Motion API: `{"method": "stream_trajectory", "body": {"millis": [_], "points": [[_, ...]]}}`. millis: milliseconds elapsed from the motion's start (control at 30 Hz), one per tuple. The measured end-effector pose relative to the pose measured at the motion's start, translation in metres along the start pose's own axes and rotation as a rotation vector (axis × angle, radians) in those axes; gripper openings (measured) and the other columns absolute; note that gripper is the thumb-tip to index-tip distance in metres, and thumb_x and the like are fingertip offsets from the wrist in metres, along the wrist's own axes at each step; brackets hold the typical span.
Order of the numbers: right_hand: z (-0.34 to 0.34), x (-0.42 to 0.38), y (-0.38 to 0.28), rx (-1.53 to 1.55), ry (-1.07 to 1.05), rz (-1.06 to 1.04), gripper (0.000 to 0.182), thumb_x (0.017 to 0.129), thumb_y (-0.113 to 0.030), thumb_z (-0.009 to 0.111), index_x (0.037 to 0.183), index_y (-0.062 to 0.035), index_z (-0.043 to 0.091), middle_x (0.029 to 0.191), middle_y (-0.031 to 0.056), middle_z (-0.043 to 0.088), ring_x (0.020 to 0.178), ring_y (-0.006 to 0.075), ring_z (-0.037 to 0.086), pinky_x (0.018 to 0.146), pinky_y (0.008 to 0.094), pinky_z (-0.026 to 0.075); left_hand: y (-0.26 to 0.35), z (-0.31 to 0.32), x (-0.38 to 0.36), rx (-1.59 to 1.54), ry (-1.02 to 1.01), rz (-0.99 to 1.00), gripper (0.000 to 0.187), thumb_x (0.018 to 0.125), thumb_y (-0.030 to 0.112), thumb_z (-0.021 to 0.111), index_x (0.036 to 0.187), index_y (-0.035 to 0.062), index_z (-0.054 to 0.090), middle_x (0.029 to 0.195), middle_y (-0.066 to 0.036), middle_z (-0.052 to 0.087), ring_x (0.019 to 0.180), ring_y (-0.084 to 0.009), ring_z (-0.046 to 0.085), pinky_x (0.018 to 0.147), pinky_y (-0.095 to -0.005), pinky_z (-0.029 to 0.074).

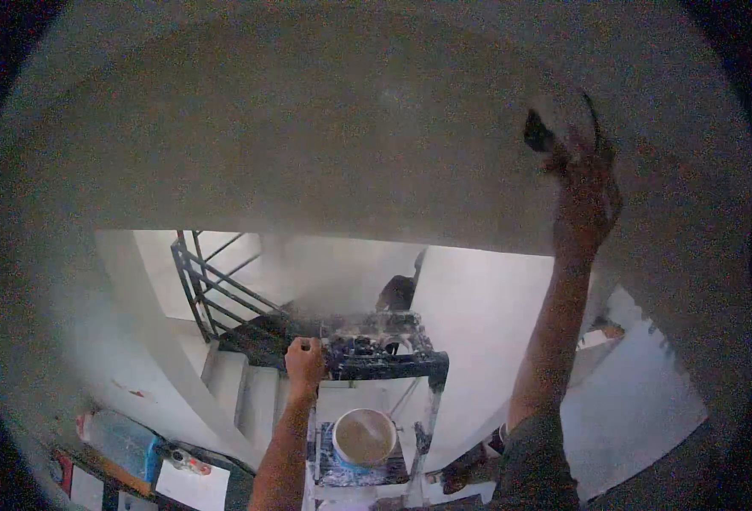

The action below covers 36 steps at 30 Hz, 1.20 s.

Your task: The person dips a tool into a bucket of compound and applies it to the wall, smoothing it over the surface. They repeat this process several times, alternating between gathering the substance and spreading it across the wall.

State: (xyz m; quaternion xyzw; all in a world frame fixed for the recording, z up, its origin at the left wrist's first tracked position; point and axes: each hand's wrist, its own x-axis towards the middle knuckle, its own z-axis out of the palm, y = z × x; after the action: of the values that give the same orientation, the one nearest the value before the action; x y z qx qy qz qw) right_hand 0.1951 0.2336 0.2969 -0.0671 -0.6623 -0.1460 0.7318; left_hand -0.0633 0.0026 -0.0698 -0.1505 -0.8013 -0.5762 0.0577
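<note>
- Left hand [306, 362]: fingers curled closed at the left edge of the ladder top; whether they clamp it, I cannot tell.
- Ladder [384, 368]: upright, its dark top splotched with white.
- Right hand [587, 183]: raised high on the right, close to the wall; too dark to tell how tightly the fingers close.
- Dark thing [538, 132]: at the right hand's fingertips, against the view of the wall, too blurred to name.
- Wall [308, 136]: grey-brown, spanning the upper view.
- Bucket [337, 444]: round, with pale contents, on a lower ladder step, below the top.
- Clear container [119, 439]: lower left, blue at one end, near a white sheet [195, 487].
- Stairs [261, 399]: left of the ladder.
- Railing [216, 294]: dark bars, beyond the stairs.
</note>
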Motion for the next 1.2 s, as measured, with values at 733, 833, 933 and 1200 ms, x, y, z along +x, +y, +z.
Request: {"method": "stream_trajectory", "body": {"millis": [733,833,933,1200], "points": [[0.105,-0.001,-0.166,1.703,0.334,0.837,0.043,0.096,-0.031,0.043,0.125,0.0002,0.046,0.119,0.0217,0.055,0.101,0.0282,0.059,0.083,0.0318,0.052,-0.026,0.029,0.008,-0.074,0.057,-0.001,0.038,0.081,0.034,0.056,0.085,-0.0031,0.063,0.085,-0.026,0.063,0.083,-0.0416,0.062,0.076,-0.0448,0.048],[0.13,-0.007,-0.187,1.657,0.411,0.824,0.042,0.096,-0.03,0.044,0.124,0.0003,0.047,0.119,0.0218,0.055,0.101,0.0288,0.059,0.085,0.0318,0.052,-0.022,0.032,0.01,-0.133,-0.035,-0.15,0.038,0.082,0.035,0.054,0.085,-0.0022,0.062,0.088,-0.024,0.063,0.086,-0.041,0.061,0.077,-0.0437,0.047],[0.15,-0.004,-0.209,1.727,0.478,0.847,0.04,0.096,-0.029,0.044,0.123,0.0009,0.048,0.116,0.0216,0.056,0.1,0.0292,0.059,0.086,0.0332,0.051,-0.016,0.03,0.004,-0.052,0.029,-0.011,0.037,0.081,0.034,0.053,0.085,-0.0009,0.062,0.088,-0.025,0.063,0.086,-0.0412,0.06,0.078,-0.0442,0.047],[0.206,-0.001,-0.256,1.472,0.485,0.488,0.039,0.095,-0.026,0.044,0.118,0.0046,0.051,0.109,0.0211,0.059,0.092,0.0285,0.061,0.078,0.0363,0.054,-0.065,0.06,0.015,0.146,0.119,0.214,0.039,0.081,0.038,0.055,0.084,-0.0004,0.062,0.089,-0.023,0.064,0.086,-0.0399,0.06,0.078,-0.0443,0.047]]}}
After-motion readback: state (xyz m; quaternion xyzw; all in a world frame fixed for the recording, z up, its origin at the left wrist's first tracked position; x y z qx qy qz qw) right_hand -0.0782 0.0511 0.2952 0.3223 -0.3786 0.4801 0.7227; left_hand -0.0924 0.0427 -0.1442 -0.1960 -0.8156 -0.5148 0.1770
